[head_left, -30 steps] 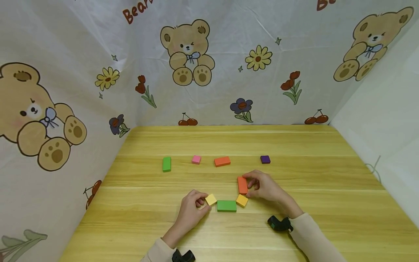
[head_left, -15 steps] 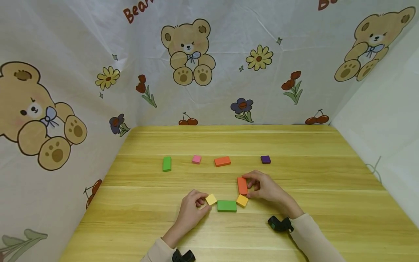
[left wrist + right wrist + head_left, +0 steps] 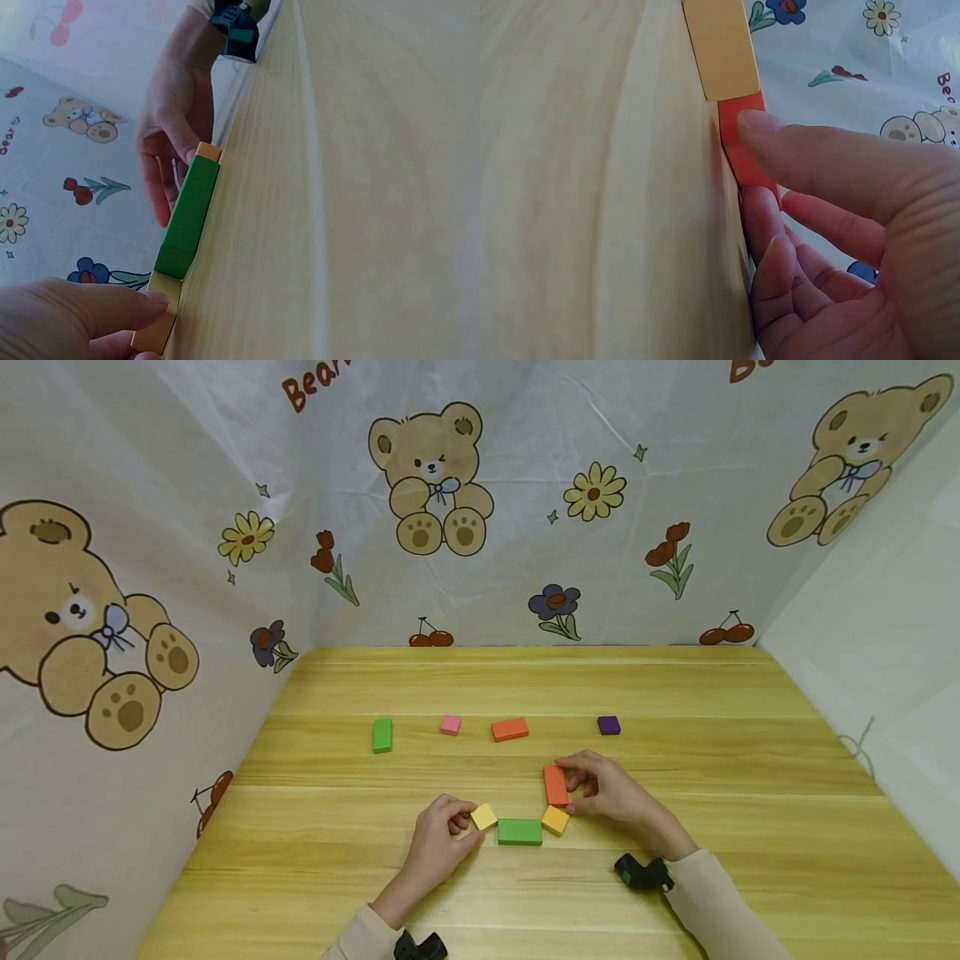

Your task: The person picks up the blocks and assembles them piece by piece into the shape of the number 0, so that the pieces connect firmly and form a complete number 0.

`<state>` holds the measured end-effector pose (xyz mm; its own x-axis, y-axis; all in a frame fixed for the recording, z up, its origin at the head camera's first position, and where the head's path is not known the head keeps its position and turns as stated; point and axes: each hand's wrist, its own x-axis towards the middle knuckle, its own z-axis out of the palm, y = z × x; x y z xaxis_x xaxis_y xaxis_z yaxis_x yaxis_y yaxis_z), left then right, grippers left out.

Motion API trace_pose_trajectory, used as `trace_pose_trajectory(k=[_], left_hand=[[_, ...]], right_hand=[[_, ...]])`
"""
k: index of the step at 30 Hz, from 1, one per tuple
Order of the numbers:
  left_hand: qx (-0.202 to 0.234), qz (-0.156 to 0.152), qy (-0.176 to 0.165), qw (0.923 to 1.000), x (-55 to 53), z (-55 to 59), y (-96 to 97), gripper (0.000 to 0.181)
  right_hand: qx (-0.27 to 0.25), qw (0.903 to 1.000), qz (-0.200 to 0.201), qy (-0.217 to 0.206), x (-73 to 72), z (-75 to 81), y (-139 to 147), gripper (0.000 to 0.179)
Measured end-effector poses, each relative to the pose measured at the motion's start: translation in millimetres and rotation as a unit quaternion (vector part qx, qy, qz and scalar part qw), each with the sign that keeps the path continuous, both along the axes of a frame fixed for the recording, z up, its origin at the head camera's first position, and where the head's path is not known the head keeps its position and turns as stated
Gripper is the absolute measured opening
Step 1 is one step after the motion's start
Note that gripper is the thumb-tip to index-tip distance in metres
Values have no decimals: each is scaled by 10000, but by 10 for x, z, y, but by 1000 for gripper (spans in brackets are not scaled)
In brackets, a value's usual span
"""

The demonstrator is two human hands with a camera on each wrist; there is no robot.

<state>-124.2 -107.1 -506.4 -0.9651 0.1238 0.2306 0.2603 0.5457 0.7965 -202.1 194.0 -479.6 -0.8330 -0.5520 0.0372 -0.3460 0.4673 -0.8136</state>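
Note:
My left hand (image 3: 438, 839) pinches a pale yellow block (image 3: 483, 817) between thumb and fingers. That block meets the left end of a green rectangular block (image 3: 519, 832), as the left wrist view also shows. An orange-yellow block (image 3: 555, 820) sits at the green block's right end, turned at an angle. Above it, a red-orange rectangular block (image 3: 555, 786) stretches away from me, gripped by my right hand (image 3: 611, 789) with the thumb near its close end and a finger at its far end. In the right wrist view, the red-orange block (image 3: 739, 146) touches the orange-yellow block (image 3: 724, 49).
Farther back on the wooden table (image 3: 675, 693) lie a green block (image 3: 382, 736), a pink block (image 3: 451, 725), a red-orange block (image 3: 510, 730) and a purple block (image 3: 609, 725). A bear-printed cloth (image 3: 510, 527) hangs behind. Black devices (image 3: 642, 872) sit at both wrists.

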Motion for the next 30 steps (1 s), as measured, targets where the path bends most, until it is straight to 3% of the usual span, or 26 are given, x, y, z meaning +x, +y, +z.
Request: trace_pose_trajectory(k=[18, 23, 30], left_hand=[[35, 42, -81, 10000, 10, 22, 9, 27], [56, 24, -145, 9999, 10, 28, 7, 27], [90, 29, -133, 9999, 8, 30, 3, 26]], right_hand=[[-13, 9999, -93, -52, 35, -4, 45, 66], [42, 9975, -443, 547, 131, 21, 20, 60], [209, 9782, -1413, 1507, 433, -45, -145, 54]])
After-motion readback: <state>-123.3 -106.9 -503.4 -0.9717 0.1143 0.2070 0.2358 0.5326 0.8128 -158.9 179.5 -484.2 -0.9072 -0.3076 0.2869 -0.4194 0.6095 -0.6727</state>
